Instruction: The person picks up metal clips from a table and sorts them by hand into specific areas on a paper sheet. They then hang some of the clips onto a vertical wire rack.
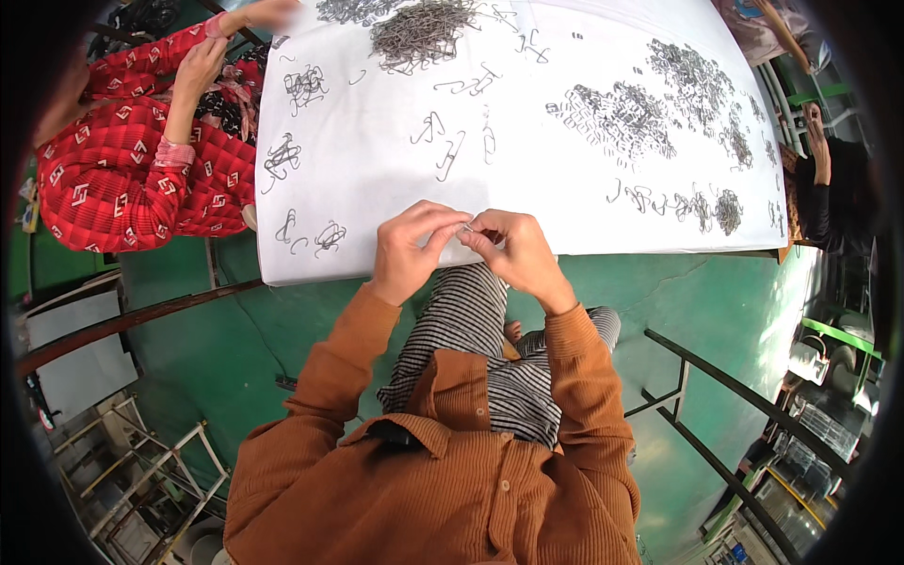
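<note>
A green floor [207,330] fills the middle and lower part of the frame, and a white-covered tabletop [377,188] spans the top. In the upper left sits a person in red [113,179]; a person in black [838,184] is at the right edge. A broad scatter of dark bits [617,118] covers the upper right of the tabletop. The left hand [405,250] and right hand [523,250] meet mid-frame, at the tabletop's lower edge. A dense heap [419,38] of hooks lies at the top, left of centre, with a few loose hooks [452,155] below it. Smallest is the metal piece [465,228] between the hands: the fingers of both are pinched on it, mostly hiding its shape.
</note>
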Demonstrator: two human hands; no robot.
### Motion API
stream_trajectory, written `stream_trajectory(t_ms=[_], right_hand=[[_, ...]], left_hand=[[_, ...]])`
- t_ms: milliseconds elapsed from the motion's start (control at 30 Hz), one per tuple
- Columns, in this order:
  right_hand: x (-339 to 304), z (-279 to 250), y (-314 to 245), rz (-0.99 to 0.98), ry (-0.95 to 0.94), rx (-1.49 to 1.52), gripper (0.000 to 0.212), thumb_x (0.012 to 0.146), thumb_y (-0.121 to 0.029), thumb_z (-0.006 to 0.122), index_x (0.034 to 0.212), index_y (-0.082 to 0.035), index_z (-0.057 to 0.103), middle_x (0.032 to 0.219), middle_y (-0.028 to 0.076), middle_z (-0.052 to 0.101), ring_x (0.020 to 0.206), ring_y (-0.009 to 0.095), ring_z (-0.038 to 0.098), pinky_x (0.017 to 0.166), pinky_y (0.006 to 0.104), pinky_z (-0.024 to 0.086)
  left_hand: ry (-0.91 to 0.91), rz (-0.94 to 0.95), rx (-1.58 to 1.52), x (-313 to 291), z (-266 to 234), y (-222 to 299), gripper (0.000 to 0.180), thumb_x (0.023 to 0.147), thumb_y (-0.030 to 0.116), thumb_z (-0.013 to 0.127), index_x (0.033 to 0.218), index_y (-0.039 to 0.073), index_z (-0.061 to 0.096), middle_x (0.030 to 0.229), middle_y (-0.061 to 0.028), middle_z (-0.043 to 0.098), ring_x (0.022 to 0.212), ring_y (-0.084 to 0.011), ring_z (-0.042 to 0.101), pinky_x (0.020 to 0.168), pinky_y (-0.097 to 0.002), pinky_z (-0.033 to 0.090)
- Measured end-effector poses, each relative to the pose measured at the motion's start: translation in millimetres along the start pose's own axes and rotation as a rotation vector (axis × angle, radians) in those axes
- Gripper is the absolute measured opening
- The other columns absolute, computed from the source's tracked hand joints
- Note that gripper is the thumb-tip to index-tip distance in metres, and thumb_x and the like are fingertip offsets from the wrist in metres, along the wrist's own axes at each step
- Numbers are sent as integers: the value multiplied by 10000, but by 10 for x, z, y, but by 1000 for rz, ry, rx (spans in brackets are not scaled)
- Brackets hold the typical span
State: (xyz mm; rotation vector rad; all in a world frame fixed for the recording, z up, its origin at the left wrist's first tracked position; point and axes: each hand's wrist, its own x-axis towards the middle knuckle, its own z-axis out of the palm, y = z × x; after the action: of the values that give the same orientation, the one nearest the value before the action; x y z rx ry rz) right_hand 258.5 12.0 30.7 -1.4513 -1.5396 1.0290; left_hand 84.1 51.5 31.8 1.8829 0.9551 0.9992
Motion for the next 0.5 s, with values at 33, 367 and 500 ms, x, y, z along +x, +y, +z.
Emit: stream_trajectory(t_ms=[33, 367, 500], right_hand=[[55, 3, 21, 61, -18, 108, 182, 811, -151, 698, 797, 30, 680, 614, 107, 597, 546, 167, 552, 539, 299, 449], [769, -79, 236, 51, 142, -166, 172, 810, -180, 715, 783, -11, 705, 741, 140, 673, 642, 246, 635, 621, 356, 490], [1363, -220, 360, 28, 322, -384, 81, 795, -68, 658, 868, -84, 689, 863, 119, 647, 787, 313, 628, 704, 408, 489]], left_hand=[[6, 34, 52, 17, -19, -38, 192, 812, -53, 649, 968, 31, 723, 921, -87, 669, 765, -179, 643, 664, -298, 519], [249, -67, 255, 250, -222, -639, 265, 839, -21, 625, 1076, 75, 692, 979, -65, 649, 752, -156, 616, 588, -263, 488], [312, -143, 146, 313, -232, -613, 262, 847, -37, 610, 1066, 79, 695, 1047, -48, 639, 773, -131, 613, 576, -231, 481]])
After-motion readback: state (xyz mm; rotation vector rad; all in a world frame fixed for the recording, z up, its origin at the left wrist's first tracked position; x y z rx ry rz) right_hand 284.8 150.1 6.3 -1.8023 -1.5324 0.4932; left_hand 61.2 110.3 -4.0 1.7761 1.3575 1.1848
